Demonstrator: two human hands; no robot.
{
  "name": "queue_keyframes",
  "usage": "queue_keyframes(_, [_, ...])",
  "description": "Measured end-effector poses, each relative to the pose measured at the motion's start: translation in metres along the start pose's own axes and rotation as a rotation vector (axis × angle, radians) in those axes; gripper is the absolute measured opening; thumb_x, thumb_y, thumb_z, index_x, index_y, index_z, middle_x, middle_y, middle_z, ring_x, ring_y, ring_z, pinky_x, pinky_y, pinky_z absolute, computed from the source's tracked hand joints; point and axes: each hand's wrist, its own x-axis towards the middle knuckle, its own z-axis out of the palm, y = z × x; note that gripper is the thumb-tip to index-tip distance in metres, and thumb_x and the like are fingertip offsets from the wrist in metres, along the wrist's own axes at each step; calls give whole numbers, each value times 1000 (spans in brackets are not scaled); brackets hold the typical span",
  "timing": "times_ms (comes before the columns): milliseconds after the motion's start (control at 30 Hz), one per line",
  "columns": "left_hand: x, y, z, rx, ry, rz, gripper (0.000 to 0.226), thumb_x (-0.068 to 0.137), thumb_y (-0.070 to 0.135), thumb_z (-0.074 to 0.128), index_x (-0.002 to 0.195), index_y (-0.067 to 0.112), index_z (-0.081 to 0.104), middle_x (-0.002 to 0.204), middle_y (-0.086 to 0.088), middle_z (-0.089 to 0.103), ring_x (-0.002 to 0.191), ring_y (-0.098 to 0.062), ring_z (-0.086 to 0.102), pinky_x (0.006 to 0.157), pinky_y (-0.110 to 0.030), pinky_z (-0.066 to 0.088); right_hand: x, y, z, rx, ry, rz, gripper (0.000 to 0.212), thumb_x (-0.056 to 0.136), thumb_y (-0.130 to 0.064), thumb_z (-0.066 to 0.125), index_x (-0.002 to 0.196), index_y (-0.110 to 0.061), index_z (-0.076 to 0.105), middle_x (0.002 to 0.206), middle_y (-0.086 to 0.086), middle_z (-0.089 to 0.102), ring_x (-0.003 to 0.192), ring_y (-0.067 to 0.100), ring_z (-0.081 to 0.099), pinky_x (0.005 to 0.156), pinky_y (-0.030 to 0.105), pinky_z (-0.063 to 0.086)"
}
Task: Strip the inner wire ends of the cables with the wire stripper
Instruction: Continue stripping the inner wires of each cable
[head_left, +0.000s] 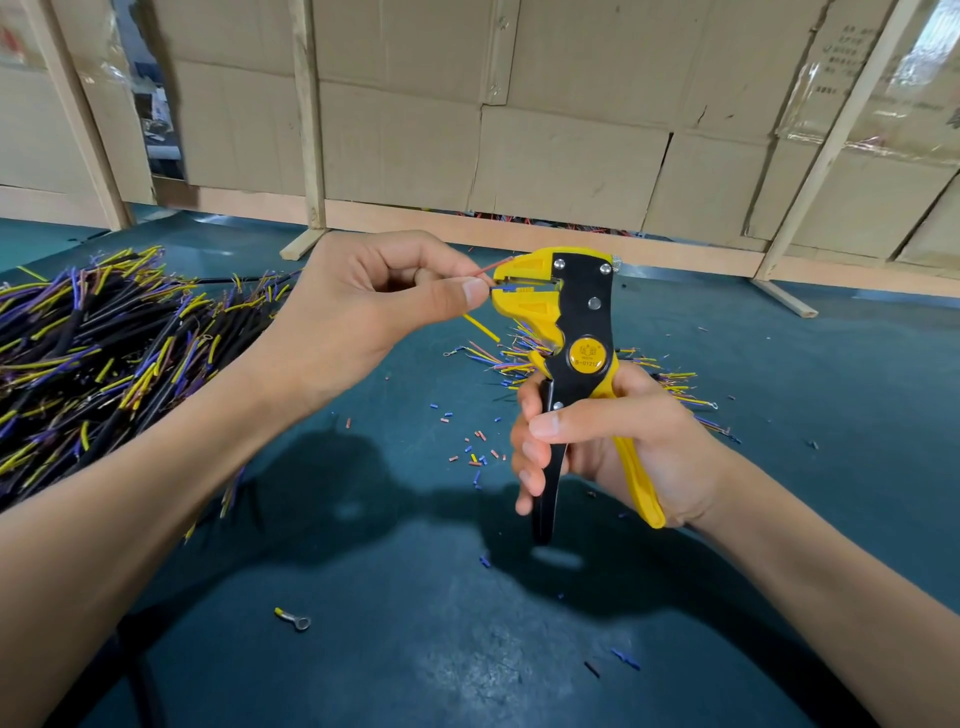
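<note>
Head view: your right hand (597, 441) grips the wire stripper (566, 332) handles. Left of its head, your left hand (363, 306) pinches the blue wire (500, 286) into the jaws. Cable pile (88, 353) far left of it.

The left hand (363, 306) hides the cable's sheath; the wire pile (93, 353) runs off the left edge.

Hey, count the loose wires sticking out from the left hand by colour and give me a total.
Inner wires fanning out from the left hand, by colour:
Red wire, angled up past the wire stripper: 1
Blue wire, in the stripper's mouth: 1
Yellow wire, angled down: 1
Total: 3
</note>
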Motion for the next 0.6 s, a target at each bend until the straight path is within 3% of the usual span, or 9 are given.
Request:
queue_keyframes(467, [0, 1, -2, 45, -13, 14, 7, 83, 18, 70, 87, 12, 71, 63, -22, 30, 50, -1, 30, 50, -6, 29, 0, 1, 0, -2, 26, -1, 15, 72, -5, 68, 83, 0, 59, 67, 18, 55, 58, 33, 57, 61, 48, 55])
queue_keyframes(600, [1, 0, -3, 47, -23, 20, 5, 83, 18, 71, 86, 15, 72, 63, -20, 28, 51, -1, 30, 49, -8, 27, 0, 1, 0, -19, 25, -4, 7, 77, 4, 60, 83, 0, 58, 66, 17, 55, 58, 32, 56, 62, 49, 55])
